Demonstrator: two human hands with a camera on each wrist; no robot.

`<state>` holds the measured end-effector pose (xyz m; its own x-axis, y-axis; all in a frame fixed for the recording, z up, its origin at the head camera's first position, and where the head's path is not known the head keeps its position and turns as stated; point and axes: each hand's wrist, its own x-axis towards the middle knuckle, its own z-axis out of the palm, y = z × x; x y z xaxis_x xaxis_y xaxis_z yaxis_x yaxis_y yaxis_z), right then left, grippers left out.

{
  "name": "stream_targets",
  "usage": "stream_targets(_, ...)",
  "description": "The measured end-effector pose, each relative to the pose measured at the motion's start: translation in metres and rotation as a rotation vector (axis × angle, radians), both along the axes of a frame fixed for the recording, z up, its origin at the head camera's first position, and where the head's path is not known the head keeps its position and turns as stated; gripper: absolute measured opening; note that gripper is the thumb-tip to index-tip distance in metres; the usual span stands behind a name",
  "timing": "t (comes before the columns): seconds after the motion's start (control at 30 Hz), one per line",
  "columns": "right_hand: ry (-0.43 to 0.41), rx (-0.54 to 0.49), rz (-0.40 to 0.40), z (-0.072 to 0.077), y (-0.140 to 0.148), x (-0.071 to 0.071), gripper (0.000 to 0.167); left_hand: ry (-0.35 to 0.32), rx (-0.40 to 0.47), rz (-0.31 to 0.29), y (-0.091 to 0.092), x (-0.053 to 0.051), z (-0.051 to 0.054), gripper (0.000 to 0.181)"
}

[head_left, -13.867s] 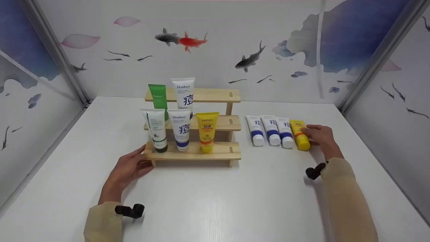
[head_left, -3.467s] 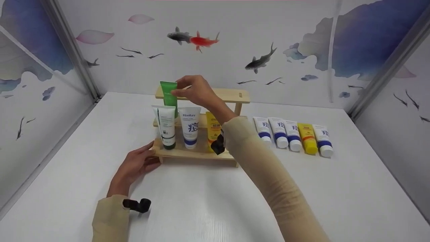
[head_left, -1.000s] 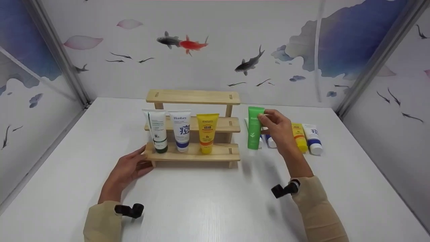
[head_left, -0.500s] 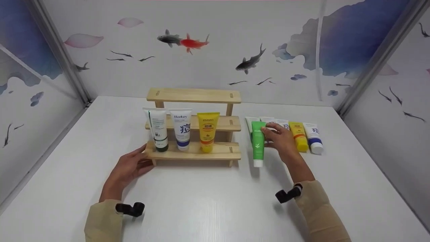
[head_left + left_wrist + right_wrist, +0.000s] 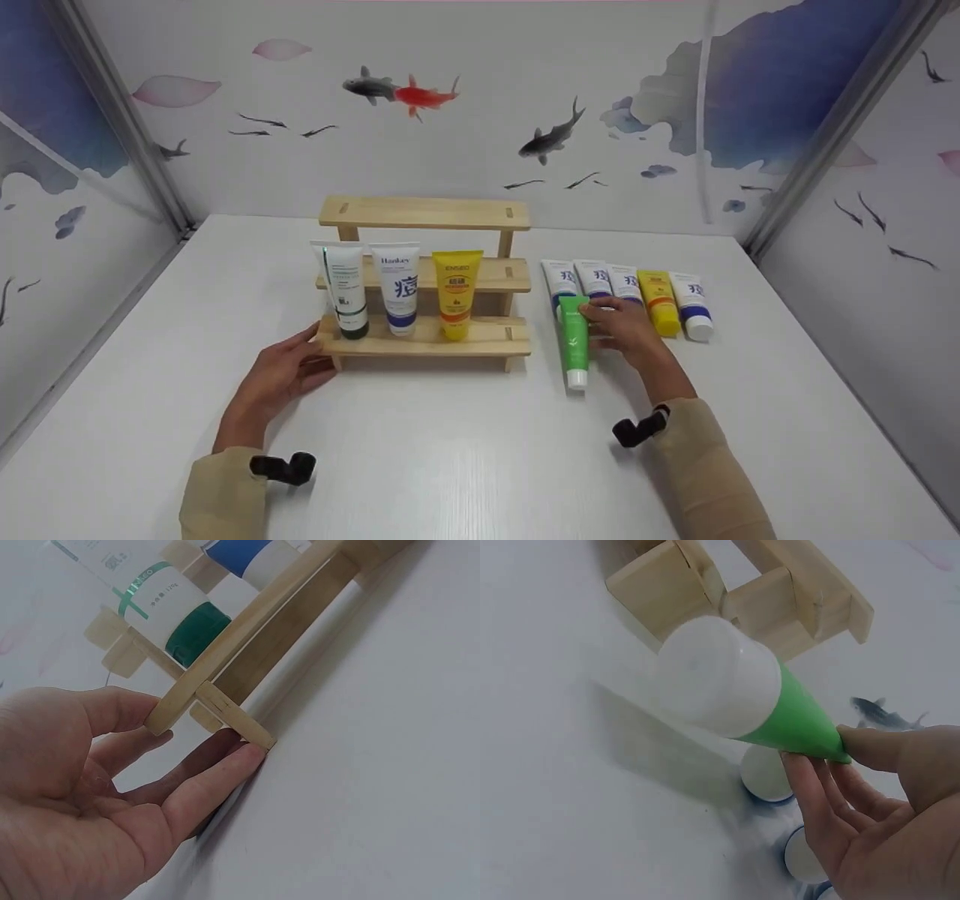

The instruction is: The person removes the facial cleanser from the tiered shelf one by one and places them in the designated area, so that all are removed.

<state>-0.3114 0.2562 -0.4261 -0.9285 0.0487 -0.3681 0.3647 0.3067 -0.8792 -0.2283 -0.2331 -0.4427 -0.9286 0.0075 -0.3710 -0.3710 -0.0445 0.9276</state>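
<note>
My right hand (image 5: pixel 626 326) pinches a green squeeze tube (image 5: pixel 575 337) near its flat end. Its white cap (image 5: pixel 712 679) points toward me, and in the right wrist view the tube hangs over the table with a shadow beside it. At the left, my left hand (image 5: pixel 281 379) holds the end of a three-tier wooden rack (image 5: pixel 427 346), thumb at the bottom board's end and fingers by its leg (image 5: pixel 236 716). On the bottom tier stand a white tube with a dark green cap (image 5: pixel 345 292), a white and blue tube (image 5: pixel 397 289) and a yellow tube (image 5: pixel 456 296).
To the rack's right lies a row of tubes on the white table (image 5: pixel 450 450): several white and blue ones (image 5: pixel 691 304) and one yellow tube (image 5: pixel 658 300). The green tube and right hand partly cover the row. Printed wall panels (image 5: pixel 450 165) enclose the table's back and sides.
The right hand lifted the green tube off the rack, carried it right and lowered it, cap toward me, before the row. Earlier, another white tube went from rack to row. Left hand stayed.
</note>
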Motion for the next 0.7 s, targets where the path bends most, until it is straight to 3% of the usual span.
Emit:
stream_targets(0.3, -0.084, 0.074, 0.094, -0.0036, 0.004, 0.0004, 0.062, -0.002, -0.013, -0.011, -0.0011, -0.0001, 0.0022, 0.057)
stream_targets(0.5, -0.132, 0.07, 0.08, -0.0058, 0.0066, 0.0005, 0.052, -0.001, 0.002, -0.011, -0.0004, 0.0009, 0.0035, 0.058)
stream_targets(0.7, -0.123, 0.079, 0.063, -0.0091, 0.0042, -0.0004, 0.058, -0.005, -0.017, -0.014, -0.0002, 0.0002, 0.0013, 0.057)
